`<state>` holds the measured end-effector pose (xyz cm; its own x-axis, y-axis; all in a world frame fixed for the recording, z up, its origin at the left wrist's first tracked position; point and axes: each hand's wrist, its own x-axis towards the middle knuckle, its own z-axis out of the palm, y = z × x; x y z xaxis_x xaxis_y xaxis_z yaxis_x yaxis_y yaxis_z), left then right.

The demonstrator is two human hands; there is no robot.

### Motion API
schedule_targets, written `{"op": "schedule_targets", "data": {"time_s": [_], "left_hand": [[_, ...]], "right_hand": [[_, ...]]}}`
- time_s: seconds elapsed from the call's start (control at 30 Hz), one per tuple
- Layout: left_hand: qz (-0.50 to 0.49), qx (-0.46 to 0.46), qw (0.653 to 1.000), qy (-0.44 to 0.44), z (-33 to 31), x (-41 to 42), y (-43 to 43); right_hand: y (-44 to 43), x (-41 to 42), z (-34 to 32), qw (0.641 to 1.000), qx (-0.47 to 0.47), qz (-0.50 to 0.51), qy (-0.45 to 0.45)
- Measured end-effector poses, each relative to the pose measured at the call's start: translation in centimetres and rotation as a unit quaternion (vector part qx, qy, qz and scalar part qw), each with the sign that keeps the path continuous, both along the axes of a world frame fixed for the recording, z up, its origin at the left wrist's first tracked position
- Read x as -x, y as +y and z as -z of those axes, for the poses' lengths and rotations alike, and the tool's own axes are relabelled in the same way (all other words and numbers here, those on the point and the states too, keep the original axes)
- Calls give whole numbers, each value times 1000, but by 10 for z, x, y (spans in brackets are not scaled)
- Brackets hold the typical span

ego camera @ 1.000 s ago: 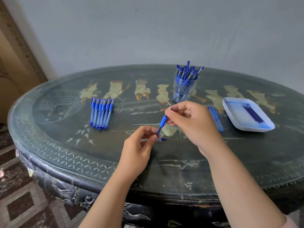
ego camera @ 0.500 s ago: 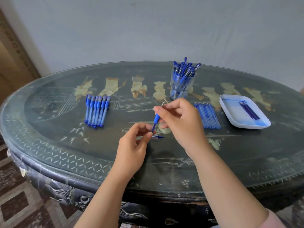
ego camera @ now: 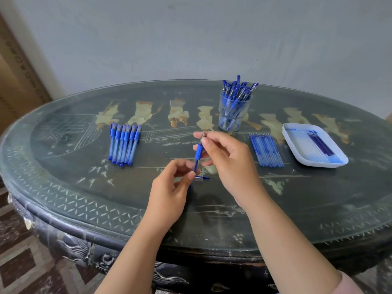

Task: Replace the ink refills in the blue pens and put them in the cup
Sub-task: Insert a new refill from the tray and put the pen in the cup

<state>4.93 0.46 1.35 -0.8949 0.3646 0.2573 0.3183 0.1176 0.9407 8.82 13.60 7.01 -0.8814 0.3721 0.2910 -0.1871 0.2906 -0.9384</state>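
A blue pen (ego camera: 198, 154) stands nearly upright between my hands above the table's middle. My right hand (ego camera: 227, 160) pinches its tip end at the top. My left hand (ego camera: 172, 183) pinches the lower end of the barrel, and a pen cap (ego camera: 202, 178) sticks out to the right under its fingers. A clear cup (ego camera: 233, 114) at the back holds several blue pens. A row of several blue pens (ego camera: 124, 145) lies at the left.
Several loose refills (ego camera: 266, 150) lie in a row right of my hands. A white tray (ego camera: 294, 145) further right holds more refills. The dark oval table (ego camera: 84, 198) has its front edge close to me, and a wall stands behind it.
The view has shifted slightly. My hands have stayed on the pen, and my right fingers have moved up to its tip.
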Motion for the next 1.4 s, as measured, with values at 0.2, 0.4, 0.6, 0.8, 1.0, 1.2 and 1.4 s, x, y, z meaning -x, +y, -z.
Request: {"op": "schedule_targets", "data": {"time_s": [0.2, 0.4, 0.6, 0.8, 1.0, 1.2, 1.4], "left_hand": [[-5, 18, 1000, 5, 1, 0, 0], [0, 7, 1000, -4, 0, 1, 0], [4, 12, 1000, 2, 0, 0, -1], [1, -3, 1000, -10, 0, 1, -1], [5, -1, 1000, -13, 0, 0, -1], [8, -17, 1000, -24, 1, 1, -2], [11, -13, 1000, -15, 0, -1, -2]], "right_hand": [[-5, 1, 3, 996, 61, 63, 25], [-5, -3, -2, 993, 121, -9, -3], [-5, -3, -4, 996, 87, 28, 15], [-3, -5, -6, 993, 109, -40, 15], [-3, -3, -3, 993, 113, 3, 22], [2, -5, -3, 994, 104, -36, 25], [-1, -1, -2, 996, 84, -14, 35]]}}
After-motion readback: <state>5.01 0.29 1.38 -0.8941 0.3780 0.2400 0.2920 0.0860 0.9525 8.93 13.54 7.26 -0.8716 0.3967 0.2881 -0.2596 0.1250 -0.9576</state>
